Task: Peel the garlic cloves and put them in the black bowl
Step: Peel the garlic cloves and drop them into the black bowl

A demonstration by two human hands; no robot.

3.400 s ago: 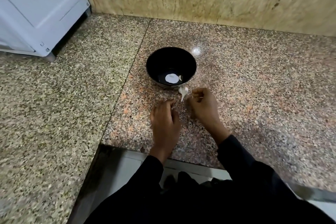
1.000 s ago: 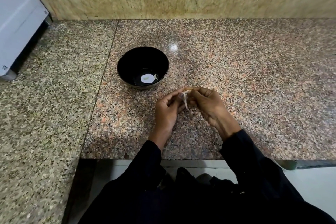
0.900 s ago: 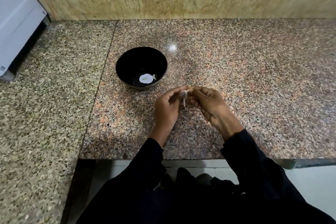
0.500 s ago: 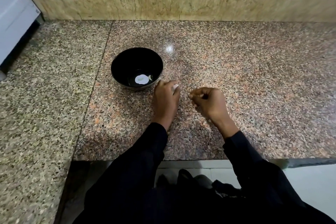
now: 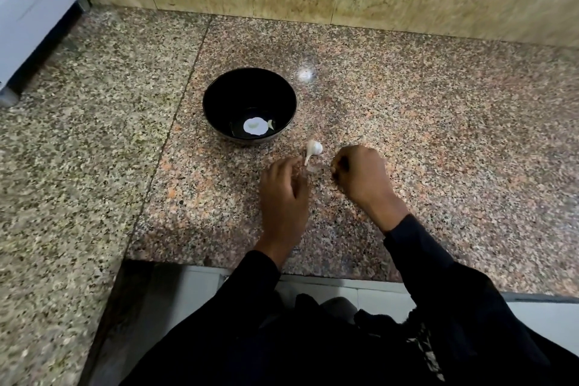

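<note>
Small white garlic bulb (image 5: 314,149) now back on table beside black bowl (image 5: 219,97); left hand (image 5: 283,194) loosely curled, empty; right hand (image 5: 360,177) curled, contents unclear. Peeling unfinished.

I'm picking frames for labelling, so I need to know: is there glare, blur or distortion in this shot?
Head view: a small bright glare spot sits on the polished granite counter just right of the black bowl; the frame edges are smeared by motion blur; the wide lens bows the wall line; the garlic clove near the left hand is bright but readable.

Granite counter (image 5: 438,122): black bowl (image 5: 219,110), garlic (image 5: 313,149).
</note>
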